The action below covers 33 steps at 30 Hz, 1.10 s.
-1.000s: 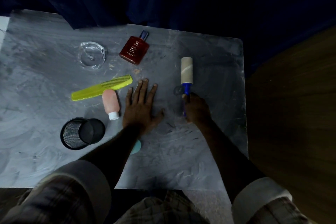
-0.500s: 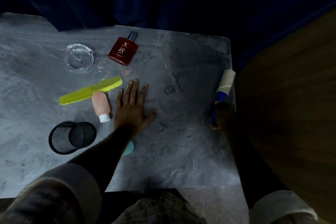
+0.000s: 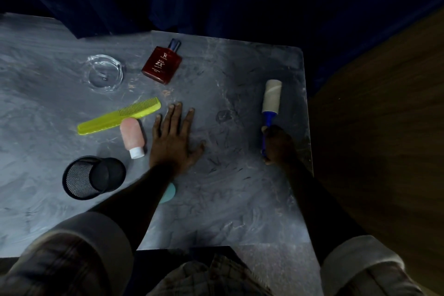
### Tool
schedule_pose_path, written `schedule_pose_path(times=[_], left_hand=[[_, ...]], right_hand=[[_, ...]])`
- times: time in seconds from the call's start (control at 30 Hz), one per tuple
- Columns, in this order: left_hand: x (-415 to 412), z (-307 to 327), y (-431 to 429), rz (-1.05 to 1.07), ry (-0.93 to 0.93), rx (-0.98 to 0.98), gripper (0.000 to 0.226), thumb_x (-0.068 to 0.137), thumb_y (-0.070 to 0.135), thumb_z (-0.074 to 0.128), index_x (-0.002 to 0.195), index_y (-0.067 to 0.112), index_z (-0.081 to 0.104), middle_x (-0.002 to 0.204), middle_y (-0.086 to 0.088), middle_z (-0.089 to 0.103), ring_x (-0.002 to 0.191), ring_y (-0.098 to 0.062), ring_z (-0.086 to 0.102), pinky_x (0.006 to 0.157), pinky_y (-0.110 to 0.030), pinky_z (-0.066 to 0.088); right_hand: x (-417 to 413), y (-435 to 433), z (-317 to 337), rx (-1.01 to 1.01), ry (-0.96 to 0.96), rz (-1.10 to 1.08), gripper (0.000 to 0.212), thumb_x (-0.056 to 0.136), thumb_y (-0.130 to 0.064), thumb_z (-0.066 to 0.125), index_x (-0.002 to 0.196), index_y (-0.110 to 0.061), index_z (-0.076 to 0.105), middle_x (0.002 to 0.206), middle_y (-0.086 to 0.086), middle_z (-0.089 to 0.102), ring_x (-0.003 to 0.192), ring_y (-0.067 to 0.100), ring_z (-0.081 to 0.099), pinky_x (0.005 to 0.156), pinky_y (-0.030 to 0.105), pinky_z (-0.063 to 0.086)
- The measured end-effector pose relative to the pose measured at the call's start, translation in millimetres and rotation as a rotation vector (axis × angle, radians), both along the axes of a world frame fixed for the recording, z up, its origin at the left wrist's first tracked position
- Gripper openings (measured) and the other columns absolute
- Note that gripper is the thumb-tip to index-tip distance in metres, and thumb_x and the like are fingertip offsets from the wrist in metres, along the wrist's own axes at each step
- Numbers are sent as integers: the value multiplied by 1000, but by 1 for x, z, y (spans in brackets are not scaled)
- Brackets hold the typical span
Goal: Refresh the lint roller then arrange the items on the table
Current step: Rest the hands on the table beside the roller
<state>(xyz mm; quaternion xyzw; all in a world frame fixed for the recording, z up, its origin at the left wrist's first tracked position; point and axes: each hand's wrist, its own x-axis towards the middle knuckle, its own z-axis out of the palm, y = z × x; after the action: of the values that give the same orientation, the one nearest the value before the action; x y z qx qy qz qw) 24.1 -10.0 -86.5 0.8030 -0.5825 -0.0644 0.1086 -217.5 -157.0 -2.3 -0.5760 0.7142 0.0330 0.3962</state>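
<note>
A: Roller (image 3: 272, 98) sits at the right of the frame, close to the right edge of the table (image 3: 240, 199). One roller, with a tan head pointing to the top of the frame and a blue handle below it.

B: Who has it?

A: The right hand (image 3: 278, 145). Its fingers are curled closed around the lower part of the blue handle.

B: And the other hand?

A: The left hand (image 3: 175, 139) lies flat on the table at centre frame, fingers spread wide, gripping nothing.

B: Count the rest for me.

A: One yellow comb (image 3: 119, 116), lying slantwise left of centre. One pink bottle (image 3: 132, 136) with a white cap, on its side just below the comb and beside the left hand. I cannot tell if bottle and comb touch.

B: Anything further up?

A: One red bottle (image 3: 162, 63) with a dark cap, flat on the table at upper centre. One clear glass dish (image 3: 105, 72) to its left, apart from it.

B: Lower left?

A: One black mesh cup (image 3: 92, 176), tipped on its side, mouth toward the left of the frame. And one teal thing (image 3: 169, 193) showing from under the left forearm; mostly hidden, so I cannot tell what it is.
</note>
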Motion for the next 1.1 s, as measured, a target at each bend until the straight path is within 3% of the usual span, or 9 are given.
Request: schedule_pose_path(times=[0.1, 0.37, 0.57, 0.83, 1.1], left_hand=[[-1, 2, 0, 3, 3, 7, 99, 94, 76, 44, 175, 27, 14, 183, -12, 10, 171, -32, 10, 136, -61, 11], [-2, 7, 0, 11, 9, 10, 98, 95, 74, 45, 175, 27, 16, 184, -12, 10, 171, -31, 9, 136, -60, 11], [-2, 9, 0, 12, 6, 26, 97, 95, 75, 43, 174, 27, 16, 184, -12, 10, 171, -30, 8, 136, -61, 12], [-2, 11, 1, 15, 10, 10, 97, 94, 74, 48, 173, 26, 21, 183, -13, 14, 171, -31, 13, 136, -59, 14], [-2, 27, -4, 29, 151, 117, 97, 92, 76, 37, 174, 27, 20, 184, -11, 9, 172, -30, 5, 137, -60, 8]], right_hand=[[26, 8, 0, -51, 20, 147, 39, 109, -38, 41, 120, -7, 62, 115, 22, 70, 107, 42, 69, 94, 56, 57], [82, 35, -15, -143, 81, 386, 41, 109, -39, 37, 125, -9, 61, 124, 21, 70, 117, 39, 66, 98, 44, 53], [100, 42, -19, -194, 98, 377, 41, 106, -41, 45, 115, -8, 67, 120, 21, 72, 115, 39, 68, 93, 42, 52], [108, 42, -10, -192, 149, 392, 46, 107, -38, 42, 117, -2, 70, 124, 23, 71, 120, 39, 66, 97, 40, 51], [106, 44, -6, -136, 152, 299, 54, 100, -53, 51, 111, -5, 72, 118, 21, 74, 114, 37, 69, 90, 38, 54]])
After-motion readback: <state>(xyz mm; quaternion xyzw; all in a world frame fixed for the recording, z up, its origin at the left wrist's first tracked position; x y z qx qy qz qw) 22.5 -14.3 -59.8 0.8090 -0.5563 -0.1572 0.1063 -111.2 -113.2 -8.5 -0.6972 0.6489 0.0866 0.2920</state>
